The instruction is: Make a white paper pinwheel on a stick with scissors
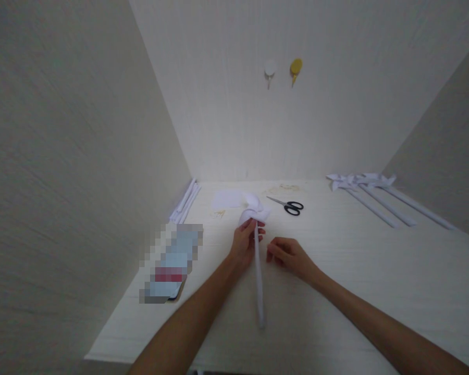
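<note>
Pinwheel [254,211]: desk centre; stick's long axis runs 12–6 o'clock, head at 12.
Left hand [245,240]: fingers grasping the stick below the head.
Right hand [289,255]: fingers curled, empty, just beside the stick.
Desk [355,271]: pale woodgrain; scissors [289,206] at 1 o'clock; cream walls around.

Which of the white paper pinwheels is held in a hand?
The white paper pinwheel mid-table, gripped by the left hand; three other finished pinwheels lie untouched at far right.
</note>
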Tool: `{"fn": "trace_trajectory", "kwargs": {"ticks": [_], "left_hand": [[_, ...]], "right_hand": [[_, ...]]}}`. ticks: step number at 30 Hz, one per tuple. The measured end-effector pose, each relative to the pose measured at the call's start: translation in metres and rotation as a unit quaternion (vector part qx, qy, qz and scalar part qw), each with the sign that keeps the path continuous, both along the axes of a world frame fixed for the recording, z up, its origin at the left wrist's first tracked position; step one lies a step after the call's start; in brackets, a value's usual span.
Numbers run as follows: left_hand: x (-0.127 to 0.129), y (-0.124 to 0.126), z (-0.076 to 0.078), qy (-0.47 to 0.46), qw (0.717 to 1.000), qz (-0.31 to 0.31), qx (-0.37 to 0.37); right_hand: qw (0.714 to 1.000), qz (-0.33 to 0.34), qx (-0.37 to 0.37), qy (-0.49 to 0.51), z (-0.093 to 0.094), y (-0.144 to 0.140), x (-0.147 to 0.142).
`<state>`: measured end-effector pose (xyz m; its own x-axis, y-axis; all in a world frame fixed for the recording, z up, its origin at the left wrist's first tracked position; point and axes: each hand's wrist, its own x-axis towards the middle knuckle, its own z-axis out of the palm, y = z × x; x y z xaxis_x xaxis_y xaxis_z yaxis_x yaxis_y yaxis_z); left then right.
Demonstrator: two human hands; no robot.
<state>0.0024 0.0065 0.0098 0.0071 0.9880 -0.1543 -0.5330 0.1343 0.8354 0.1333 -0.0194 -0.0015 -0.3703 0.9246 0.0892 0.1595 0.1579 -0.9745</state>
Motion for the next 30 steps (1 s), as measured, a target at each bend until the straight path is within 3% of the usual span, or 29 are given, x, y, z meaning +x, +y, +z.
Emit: {"fn": "trace_trajectory", "kwargs": {"ticks": [4,7,10,15,18,21,27,30], "left_hand": [[-0.004,0.004,0.000,-0.054,0.998,0.027,-0.022],[-0.003,0.004,0.000,-0.071,0.997,0.027,-0.022],[-0.001,0.000,0.000,-0.050,0.999,-0.013,0.009],[0.005,-0.008,-0.003,0.076,0.985,-0.153,0.038],[0.007,-0.010,-0.005,0.118,0.974,-0.188,0.038],[0.006,-0.010,-0.005,0.115,0.978,-0.173,0.024],[0.003,-0.006,-0.004,0.058,0.995,-0.071,0.044],[0.005,-0.007,-0.004,0.080,0.990,-0.102,0.050]], "right_hand": [[0.989,0.106,-0.095,0.032,0.003,-0.011,-0.012],[0.978,0.137,-0.151,0.054,0.002,-0.015,-0.014],[0.974,0.096,-0.175,0.106,-0.002,-0.012,-0.012],[0.962,-0.004,-0.174,0.209,-0.007,-0.003,-0.011],[0.959,-0.021,-0.179,0.221,-0.008,-0.001,-0.011],[0.964,-0.005,-0.173,0.204,-0.008,-0.002,-0.011],[0.971,0.026,-0.162,0.176,-0.008,-0.003,-0.010],[0.974,-0.003,-0.141,0.179,-0.009,-0.003,-0.010]]}}
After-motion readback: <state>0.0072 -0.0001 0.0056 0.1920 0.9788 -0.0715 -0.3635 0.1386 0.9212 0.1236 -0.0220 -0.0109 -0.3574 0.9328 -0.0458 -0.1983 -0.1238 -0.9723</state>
